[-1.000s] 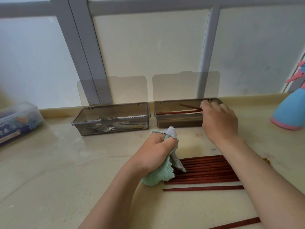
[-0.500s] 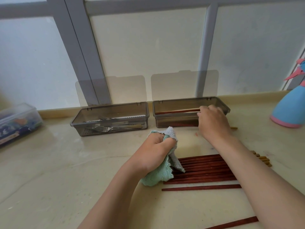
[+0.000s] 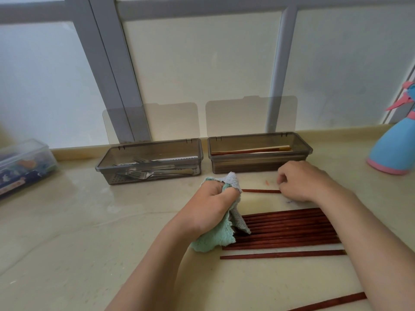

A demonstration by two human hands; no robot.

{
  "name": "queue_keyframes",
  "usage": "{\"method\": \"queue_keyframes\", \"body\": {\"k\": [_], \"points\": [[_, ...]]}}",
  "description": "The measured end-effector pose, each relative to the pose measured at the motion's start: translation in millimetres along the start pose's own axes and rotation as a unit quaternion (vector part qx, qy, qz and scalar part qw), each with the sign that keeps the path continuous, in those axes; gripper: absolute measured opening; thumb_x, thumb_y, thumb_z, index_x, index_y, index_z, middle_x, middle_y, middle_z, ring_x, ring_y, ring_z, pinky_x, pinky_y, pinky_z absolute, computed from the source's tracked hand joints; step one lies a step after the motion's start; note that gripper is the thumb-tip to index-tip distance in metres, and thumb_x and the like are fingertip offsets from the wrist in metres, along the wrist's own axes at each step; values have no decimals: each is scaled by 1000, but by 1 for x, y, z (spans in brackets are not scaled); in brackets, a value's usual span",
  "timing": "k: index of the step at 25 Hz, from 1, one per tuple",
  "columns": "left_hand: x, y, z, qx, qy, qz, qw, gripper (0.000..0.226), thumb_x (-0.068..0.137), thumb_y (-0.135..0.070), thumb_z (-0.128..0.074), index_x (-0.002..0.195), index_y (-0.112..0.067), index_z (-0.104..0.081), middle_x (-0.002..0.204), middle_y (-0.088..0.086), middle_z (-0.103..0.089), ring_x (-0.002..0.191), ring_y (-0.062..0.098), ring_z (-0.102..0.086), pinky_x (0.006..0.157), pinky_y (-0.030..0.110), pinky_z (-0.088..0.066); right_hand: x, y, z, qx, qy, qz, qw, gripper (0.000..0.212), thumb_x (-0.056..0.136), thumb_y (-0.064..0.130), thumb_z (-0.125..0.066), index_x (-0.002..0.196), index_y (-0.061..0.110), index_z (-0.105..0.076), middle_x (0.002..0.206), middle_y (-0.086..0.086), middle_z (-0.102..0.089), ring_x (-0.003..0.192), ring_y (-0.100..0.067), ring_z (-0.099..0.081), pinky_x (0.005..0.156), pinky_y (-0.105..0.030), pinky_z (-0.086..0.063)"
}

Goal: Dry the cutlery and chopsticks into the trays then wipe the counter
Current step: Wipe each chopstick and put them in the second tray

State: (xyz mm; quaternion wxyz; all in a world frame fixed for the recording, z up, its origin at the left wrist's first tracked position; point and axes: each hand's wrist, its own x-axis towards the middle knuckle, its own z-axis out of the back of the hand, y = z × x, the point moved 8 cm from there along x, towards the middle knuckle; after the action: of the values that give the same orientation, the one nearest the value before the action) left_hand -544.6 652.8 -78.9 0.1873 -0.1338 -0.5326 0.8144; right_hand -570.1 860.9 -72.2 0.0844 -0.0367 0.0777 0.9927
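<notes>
**Cutlery in, chopsticks mostly out, counter unwiped**

Nearest, a stray chopstick lies at an angle on the counter, running out under the right forearm. Beyond it lies a single chopstick, just apart from a tight row of many more, all lying crosswise. None of these is in a tray, so most of the chopstick drying looks undone.

The left hand is clenched on the cloth, whose loose end drapes over the row's left ends. The right hand has its fingers curled and seems to pinch the right end of one chopstick. Its left end reaches the cloth, so I judge it is next to be dried.

Farther back, the left tray holds the cutlery, forks among it, and that part seems finished. The right tray holds only a few chopsticks. Wiping the counter comes last and looks not yet begun.

For room, the gap between hands and trays is short but free, and both trays stand open with their lids upright against the window behind. The trays sit nearly touching. A spray bottle stands well right of the right tray, and a box stands at the far left. The broad left counter is bare and shows wet patches.
</notes>
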Motion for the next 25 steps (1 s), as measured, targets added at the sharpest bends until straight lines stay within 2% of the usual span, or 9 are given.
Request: {"method": "queue_keyframes", "body": {"k": [3,6,8,10,12,16,19,23,25], "points": [[-1,-2,1,-4,-4,-4,1000,38,95,-20,-51,60,-11,-39,60,7,-34,50,17,-31,54,29,-27,-4,2,-3,-1,31,33,999,16,89,18,-61,93,31,-69,101,8,-64,96,-15,-60,86,-38,-56],[-3,-7,6,-26,-25,-16,999,50,100,-15,-43,51,-10,-53,56,-5,-62,51,8,-52,59,21,-40,-6,5,-9,-25,39,59,997,14,93,18,-60,86,30,-63,99,6,-61,90,-14,-58,81,-36,-55],[-1,-6,15,-37,-72,-16,997,54,104,-22,-36,70,-9,-76,78,-1,-77,68,4,-64,68,19,-47,-10,10,-1,14,8,84,996,14,99,23,-53,89,31,-55,95,4,-62,84,-16,-60,77,-40,-54],[0,-1,32,-82,-152,-9,985,55,107,-29,-34,85,-10,-81,86,-1,-77,72,6,-66,65,17,-49,-18,21,15,103,-46,137,984,15,103,24,-47,92,34,-48,87,2,-65,76,-18,-63,71,-44,-55],[-1,5,41,-128,-202,4,971,54,107,-33,-33,91,-12,-80,84,1,-76,74,12,-67,64,22,-51,-32,40,26,162,-64,196,965,18,104,21,-47,93,35,-48,79,2,-65,69,-19,-61,66,-43,-52],[-4,16,48,-163,-267,44,949,48,106,-44,-34,106,-9,-66,101,21,-68,92,34,-66,79,42,-54,-51,66,24,200,-45,246,947,19,103,19,-51,91,34,-53,79,4,-65,71,-16,-62,69,-40,-53],[-4,15,55,-185,-300,37,935,48,105,-42,-36,100,-2,-62,84,13,-62,79,28,-61,75,41,-52,-59,80,19,236,-39,269,933,16,102,20,-54,90,30,-55,81,6,-66,75,-11,-64,73,-39,-57],[-9,-7,36,-137,-284,-20,949,48,108,-29,-34,70,-9,-56,53,-8,-54,50,4,-51,49,19,-42,-66,112,11,276,-80,324,901,12,101,15,-54,92,22,-56,79,4,-64,70,-14,-61,66,-44,-53],[-11,-11,30,-141,-275,-28,951,52,108,-27,-35,62,-13,-53,47,-9,-53,47,3,-50,46,17,-41,-61,111,10,300,-75,312,898,7,102,19,-54,100,24,-59,84,6,-66,74,-10,-64,65,-35,-55]]}}
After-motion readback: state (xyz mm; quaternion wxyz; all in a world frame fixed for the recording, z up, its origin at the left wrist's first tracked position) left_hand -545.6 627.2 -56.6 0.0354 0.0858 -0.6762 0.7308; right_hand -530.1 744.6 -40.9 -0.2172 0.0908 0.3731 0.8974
